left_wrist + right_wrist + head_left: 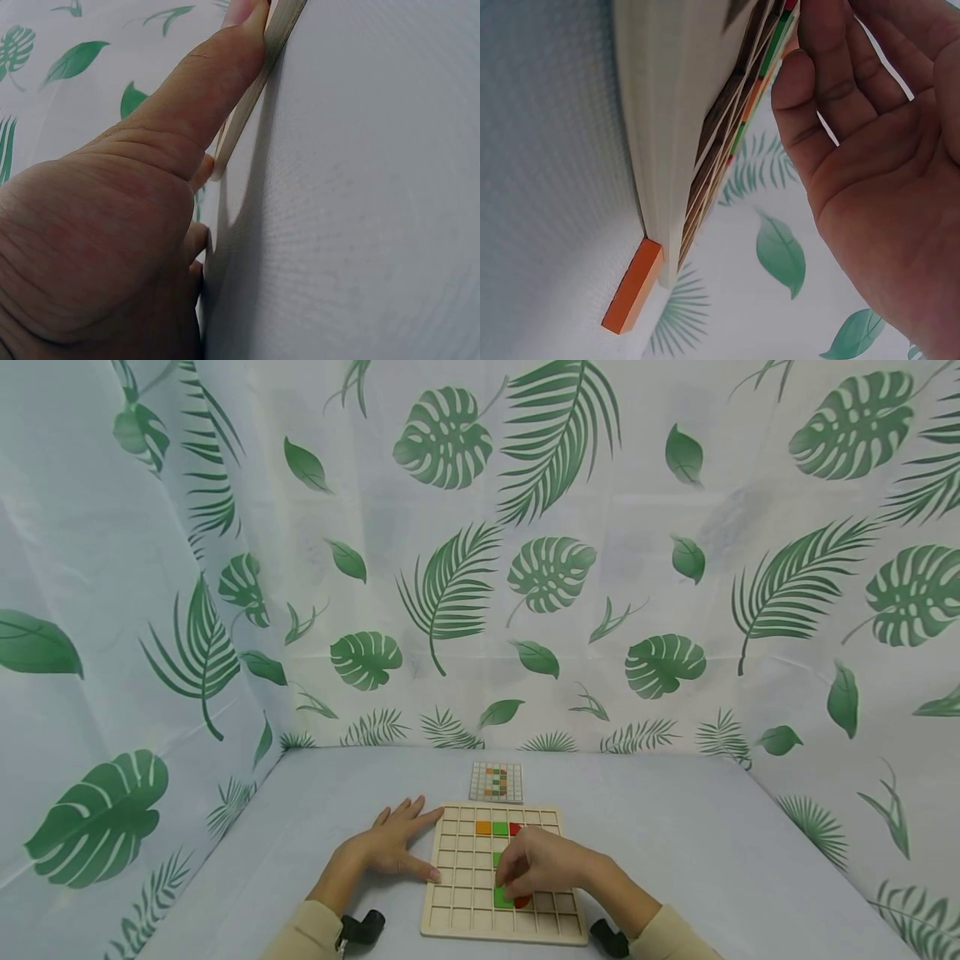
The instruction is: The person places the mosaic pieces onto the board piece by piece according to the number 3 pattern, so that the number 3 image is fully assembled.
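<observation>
A pale wooden grid board (457, 920) lies on the table. Its upper part holds an orange tile (483, 827), a green tile (500, 828) and a red tile (514, 829). My left hand (392, 846) rests spread beside the board, thumb on its left edge and index fingertip by the far left corner. Over the board, my right hand (551, 860) has curled fingers and appears to pinch a lower green tile (503, 899) in a cell. A red piece (522, 902) with a curved edge sits right of it. Another green bit (497, 858) shows above, mostly covered by my fingers.
Behind the board lies a small square pattern card (496, 782) with coloured cells. An orange block (634, 286) rests against the board's end in the right wrist view. Leaf-printed cloth (480, 610) walls the back and sides. Black wrist devices (363, 928) sit near both cuffs.
</observation>
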Demonstrator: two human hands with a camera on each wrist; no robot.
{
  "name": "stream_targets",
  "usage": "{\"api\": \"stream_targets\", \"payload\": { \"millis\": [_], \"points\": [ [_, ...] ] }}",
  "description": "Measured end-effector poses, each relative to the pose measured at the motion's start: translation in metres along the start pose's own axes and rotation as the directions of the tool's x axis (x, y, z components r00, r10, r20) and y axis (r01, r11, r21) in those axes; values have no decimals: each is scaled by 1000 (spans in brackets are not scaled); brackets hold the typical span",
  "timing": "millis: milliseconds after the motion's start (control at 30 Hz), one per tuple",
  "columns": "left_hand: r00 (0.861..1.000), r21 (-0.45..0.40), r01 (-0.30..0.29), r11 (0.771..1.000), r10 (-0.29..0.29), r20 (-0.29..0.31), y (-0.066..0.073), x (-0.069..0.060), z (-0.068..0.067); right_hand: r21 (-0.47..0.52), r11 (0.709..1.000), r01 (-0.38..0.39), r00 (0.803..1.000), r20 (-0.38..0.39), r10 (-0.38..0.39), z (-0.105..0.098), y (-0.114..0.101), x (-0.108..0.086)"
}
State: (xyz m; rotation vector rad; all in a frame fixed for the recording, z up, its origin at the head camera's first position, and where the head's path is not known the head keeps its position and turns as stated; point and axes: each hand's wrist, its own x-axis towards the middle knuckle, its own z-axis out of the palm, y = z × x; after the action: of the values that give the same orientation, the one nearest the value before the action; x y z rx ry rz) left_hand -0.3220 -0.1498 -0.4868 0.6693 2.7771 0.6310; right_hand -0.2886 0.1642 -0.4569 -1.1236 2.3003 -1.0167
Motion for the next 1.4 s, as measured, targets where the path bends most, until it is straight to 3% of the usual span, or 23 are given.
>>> {"api": "stream_targets", "payload": {
  "millis": [900, 1133, 1400],
  "points": [
    [1000, -10, 8, 1000, -8, 14, 4, -2, -3, 23, 997, -67, 998, 14, 67, 2, -5, -1],
    [1000, -13, 1, 1000, -1, 16, -1, -1, -2, -37, 999, -22, 1000, 6, 22, -1, 2, -1],
    [1000, -9, -6, 1000, 6, 8, -2, 0, -1, -112, 992, 64, 994, -80, -74, -17, 13, -7]
  ]
}}
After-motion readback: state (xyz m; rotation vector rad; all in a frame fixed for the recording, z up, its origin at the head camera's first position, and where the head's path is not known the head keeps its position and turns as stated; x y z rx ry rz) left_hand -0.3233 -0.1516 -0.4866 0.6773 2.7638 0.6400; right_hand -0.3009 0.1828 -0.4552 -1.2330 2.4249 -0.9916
